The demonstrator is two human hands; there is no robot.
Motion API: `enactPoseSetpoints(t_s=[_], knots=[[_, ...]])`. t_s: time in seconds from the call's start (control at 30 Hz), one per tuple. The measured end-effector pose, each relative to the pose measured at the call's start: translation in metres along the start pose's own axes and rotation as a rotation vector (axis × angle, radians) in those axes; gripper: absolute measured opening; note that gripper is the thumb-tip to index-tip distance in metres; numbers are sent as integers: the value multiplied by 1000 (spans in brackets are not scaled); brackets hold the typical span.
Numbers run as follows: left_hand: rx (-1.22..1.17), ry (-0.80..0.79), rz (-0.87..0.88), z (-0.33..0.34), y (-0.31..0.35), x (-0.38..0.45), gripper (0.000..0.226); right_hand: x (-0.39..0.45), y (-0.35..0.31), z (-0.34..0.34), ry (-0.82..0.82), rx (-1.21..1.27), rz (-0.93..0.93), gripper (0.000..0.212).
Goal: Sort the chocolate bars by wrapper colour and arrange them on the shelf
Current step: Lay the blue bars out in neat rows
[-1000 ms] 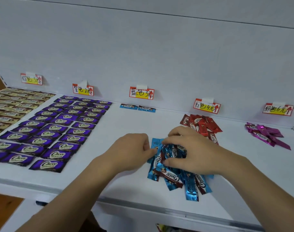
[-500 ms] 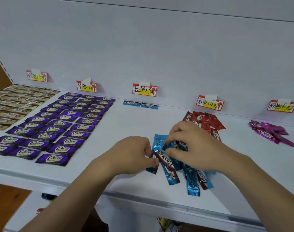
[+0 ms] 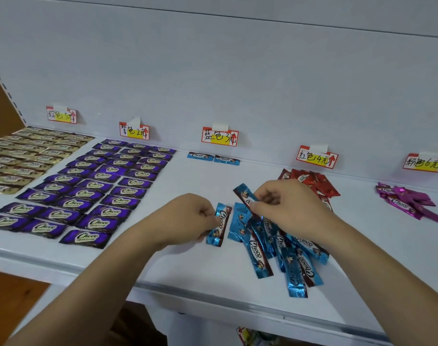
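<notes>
On the white shelf, the left hand pinches a glossy blue foil chocolate bar with a brown "Choco" band by its left long edge, fingers curled on it. This bar lies near the middle of the shelf, its long axis running from the front edge toward the back wall, tilted slightly right at the far end. The right hand pinches a second blue foil bar between thumb and curled fingers; its free end points toward the back-left corner. Just beneath that hand, a loose heap of blue foil bars fans out toward the front edge, most lying lengthwise front to back. Two blue bars sit end to end against the back wall, long axes parallel to it, under a red-bordered handwritten price tag.
</notes>
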State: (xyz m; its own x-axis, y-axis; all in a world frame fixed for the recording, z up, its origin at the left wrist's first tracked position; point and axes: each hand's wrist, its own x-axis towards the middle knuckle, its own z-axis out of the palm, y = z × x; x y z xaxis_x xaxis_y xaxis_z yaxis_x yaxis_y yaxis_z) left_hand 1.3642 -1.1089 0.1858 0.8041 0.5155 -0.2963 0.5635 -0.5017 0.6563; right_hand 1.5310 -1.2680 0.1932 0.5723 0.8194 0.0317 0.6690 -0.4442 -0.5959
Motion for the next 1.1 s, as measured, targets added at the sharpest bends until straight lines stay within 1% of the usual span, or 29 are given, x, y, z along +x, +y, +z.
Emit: enactPoseSetpoints(t_s=[0.03, 0.1, 0.13, 0.17, 0.2, 0.23, 0.33, 0.4, 0.47, 0.53, 0.57, 0.6, 0.67, 0.73, 0.8, 0.87, 1.0, 1.1], knots=[[-35, 1, -24, -2, -1, 1, 21, 4, 1, 2, 10, 59, 25, 12], [-102, 28, -59, -3, -2, 5, 12, 11, 1, 7, 7, 155, 53, 40], [-133, 52, -79, -4, -3, 8, 9, 15, 1, 10, 13, 153, 46, 56], [-151, 82, -102, -4, -5, 12, 12, 19, 0, 13, 30, 123, 26, 67], [-159, 121, -122, -3, -7, 18, 17, 25, -1, 16, 58, 83, 7, 68], [-161, 166, -138, -3, -9, 25, 23, 31, -3, 19, 89, 51, -8, 62], [-114, 313, -145, 1, -11, 40, 41, 50, -9, 28, 149, 23, 8, 31], [56, 418, -108, 5, -12, 47, 44, 62, -12, 33, 178, 49, 43, 21], [215, 465, -74, 7, -16, 49, 39, 73, -11, 38, 187, 36, 87, 16], [326, 463, -16, 2, -20, 45, 27, 79, -3, 39, 146, -43, 110, 25], [369, 444, 41, -1, -23, 41, 21, 78, 1, 37, 119, -110, 108, 33], [399, 406, 119, -3, -27, 38, 20, 77, 5, 34, 105, -181, 88, 38], [468, 291, 281, -5, -33, 28, 31, 72, 12, 28, 93, -285, -5, 37], [567, 217, 362, -4, -37, 22, 40, 66, 14, 24, 8, -339, -107, 32], [651, 218, 359, -3, -40, 23, 45, 59, 13, 25, -135, -456, -167, 39], [725, 241, 302, 0, -40, 29, 49, 55, 10, 27, -232, -549, -162, 49], [785, 321, 161, 4, -39, 56, 61, 60, -2, 36, -229, -658, -109, 55], [776, 362, 141, 4, -40, 68, 64, 65, -11, 44, -209, -702, -79, 59]])
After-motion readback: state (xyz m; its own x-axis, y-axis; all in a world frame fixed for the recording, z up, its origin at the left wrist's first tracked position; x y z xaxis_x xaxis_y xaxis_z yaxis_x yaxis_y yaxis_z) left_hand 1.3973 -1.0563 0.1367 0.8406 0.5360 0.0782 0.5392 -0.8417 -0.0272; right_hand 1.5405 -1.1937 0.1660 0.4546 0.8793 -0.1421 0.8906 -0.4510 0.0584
